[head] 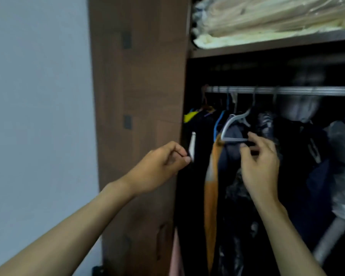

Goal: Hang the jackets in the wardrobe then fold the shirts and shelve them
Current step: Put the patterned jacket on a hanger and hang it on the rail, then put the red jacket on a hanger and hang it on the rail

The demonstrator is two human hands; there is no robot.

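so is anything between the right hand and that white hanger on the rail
No. The right hand already pinches the white hanger by its bottom bar, with nothing between them. Dark clothes crowd it on both sides.

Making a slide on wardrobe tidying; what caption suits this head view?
Right hand pinches a grey hanger on the rail; left hand grips dark clothing.

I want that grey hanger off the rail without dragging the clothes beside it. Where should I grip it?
Grip the grey hanger by its bare bottom bar, coming from the front, where the right hand already pinches it. Its hook sits over the rail, so lift upward; packed garments block both sides.
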